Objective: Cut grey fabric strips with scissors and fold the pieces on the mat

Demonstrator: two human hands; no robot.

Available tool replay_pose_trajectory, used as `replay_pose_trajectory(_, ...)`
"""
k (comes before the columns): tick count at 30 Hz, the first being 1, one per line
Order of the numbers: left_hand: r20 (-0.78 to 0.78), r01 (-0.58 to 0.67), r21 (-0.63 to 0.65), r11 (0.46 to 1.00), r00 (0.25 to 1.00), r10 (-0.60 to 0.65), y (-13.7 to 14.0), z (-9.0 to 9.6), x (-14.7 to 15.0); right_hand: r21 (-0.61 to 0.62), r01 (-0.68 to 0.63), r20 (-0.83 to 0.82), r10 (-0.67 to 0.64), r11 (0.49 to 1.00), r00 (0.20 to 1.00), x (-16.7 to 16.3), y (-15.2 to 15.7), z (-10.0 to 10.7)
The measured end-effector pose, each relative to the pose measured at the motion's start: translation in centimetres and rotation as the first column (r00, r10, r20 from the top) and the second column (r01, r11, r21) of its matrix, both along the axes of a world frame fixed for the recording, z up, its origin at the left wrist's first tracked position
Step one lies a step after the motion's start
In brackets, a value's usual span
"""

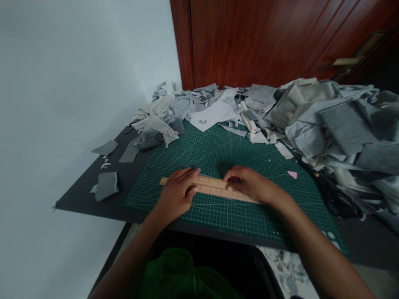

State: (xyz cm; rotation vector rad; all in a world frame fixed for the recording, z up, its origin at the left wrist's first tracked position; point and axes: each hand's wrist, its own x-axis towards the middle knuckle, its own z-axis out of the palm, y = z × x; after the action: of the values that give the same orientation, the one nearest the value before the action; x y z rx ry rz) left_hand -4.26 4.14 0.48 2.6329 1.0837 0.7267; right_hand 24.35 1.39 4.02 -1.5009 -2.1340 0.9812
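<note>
A wooden ruler (212, 185) lies crosswise on the green cutting mat (199, 153), near the table's front edge. My left hand (177, 191) spans its left part, with fingers over the far edge and the thumb at the near edge. Toward the ruler's right part, my right hand (249, 182) has its fingers bent at the far edge and its thumb on the wood. A thin pale edge shows along the ruler; what lies under it is hidden.
Grey and white fabric scraps (162, 112) line the back, with a taller heap (336, 124) at the right. Black-handled scissors (338, 199) lie beside that heap. A pink triangular piece (292, 175) rests on the mat. A folded grey scrap (107, 186) sits at the left.
</note>
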Motion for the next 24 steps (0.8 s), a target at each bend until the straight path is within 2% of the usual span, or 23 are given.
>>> replay_pose_trajectory(4, -0.048, 0.04, 0.031, 0.999, 0.998, -0.039, 0.17, -0.24, 0.01, -0.003, 0.004, 0.002, -0.004, 1.0, 1.0, -0.06, 0.06, 0.02)
replay_pose_trajectory(14, -0.023, 0.034, 0.082, 0.996, 0.999, -0.033, -0.02, -0.33, 0.1, -0.012, 0.01, -0.028, -0.01, 1.0, 1.0, 0.07, 0.02, -0.2)
replay_pose_trajectory(24, -0.057, 0.029, 0.074, 0.997, 0.998, -0.025, -0.15, -0.19, 0.18, -0.005, -0.003, -0.033, 0.003, 1.0, 0.999, 0.28, 0.09, -0.39)
